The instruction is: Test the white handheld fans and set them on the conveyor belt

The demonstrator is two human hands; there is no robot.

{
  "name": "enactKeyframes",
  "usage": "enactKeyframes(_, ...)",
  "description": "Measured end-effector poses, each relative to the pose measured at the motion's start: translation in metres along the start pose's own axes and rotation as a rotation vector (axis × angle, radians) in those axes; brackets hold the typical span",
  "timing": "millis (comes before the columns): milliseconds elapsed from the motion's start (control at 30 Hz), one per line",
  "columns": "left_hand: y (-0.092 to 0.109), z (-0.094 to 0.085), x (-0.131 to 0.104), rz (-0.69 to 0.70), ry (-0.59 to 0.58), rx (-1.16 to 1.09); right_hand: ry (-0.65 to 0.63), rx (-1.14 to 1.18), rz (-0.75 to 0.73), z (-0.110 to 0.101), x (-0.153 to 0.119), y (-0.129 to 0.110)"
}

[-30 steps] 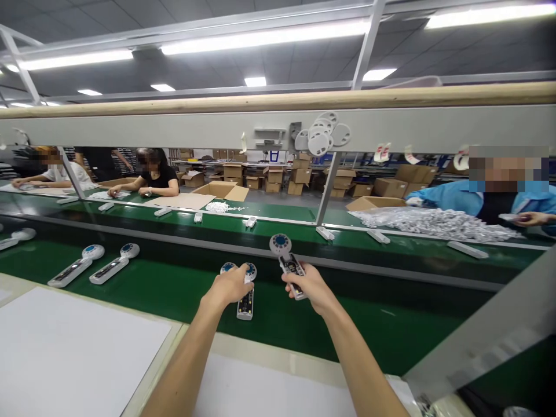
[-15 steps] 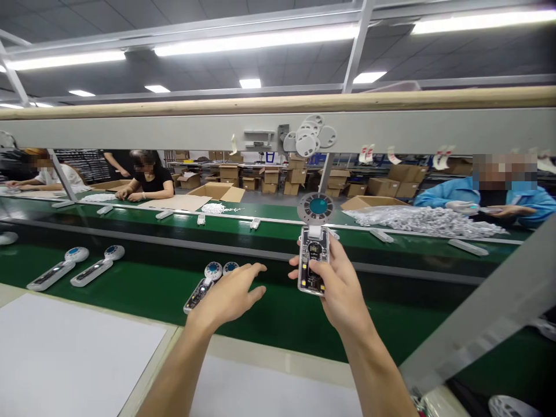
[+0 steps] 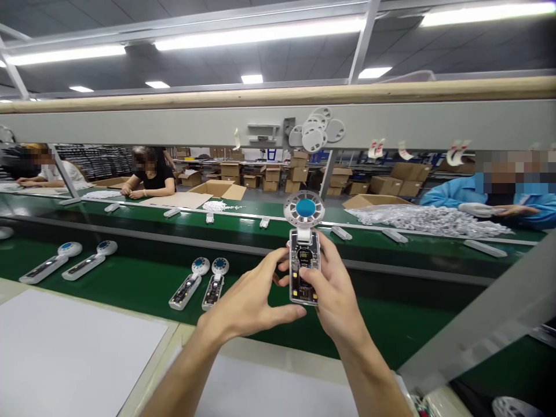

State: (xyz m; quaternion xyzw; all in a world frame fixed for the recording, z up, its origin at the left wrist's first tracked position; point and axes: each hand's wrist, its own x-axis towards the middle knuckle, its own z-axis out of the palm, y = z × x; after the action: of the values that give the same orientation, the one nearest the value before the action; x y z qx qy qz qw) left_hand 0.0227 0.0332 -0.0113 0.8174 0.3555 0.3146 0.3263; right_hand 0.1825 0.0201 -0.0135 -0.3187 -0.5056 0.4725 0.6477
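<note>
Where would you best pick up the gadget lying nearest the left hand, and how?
Probably by its long handle, from above, fingers on both long edges: it lies flat on the green surface, circuit board exposed upward. The round head seems joined by a narrow neck.

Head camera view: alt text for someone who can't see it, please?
A right hand holds a small device with a round, blue-centred head and exposed circuitry, the open left hand close beside it. Similar devices lie on a green surface; people are beyond.
</note>
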Motion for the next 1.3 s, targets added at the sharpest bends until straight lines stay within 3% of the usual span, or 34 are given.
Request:
enactKeyframes(433,-0.0100,0.0046,0.0031,0.048,0.117,-0.017,0.026,-0.064,0.031,0.0023,-0.0015,-0.0040)
enactKeyframes(1100,-0.0088,0.0038,0.0021,0.126,0.140,-0.013,-0.001,-0.046,0.036,0.0030,-0.0054,-0.0094)
enactKeyframes(1300,-0.0075,0.0030,0.0022,0.062,0.106,-0.029,0.001,-0.059,0.019,-0.0005,-0.0010,-0.0014)
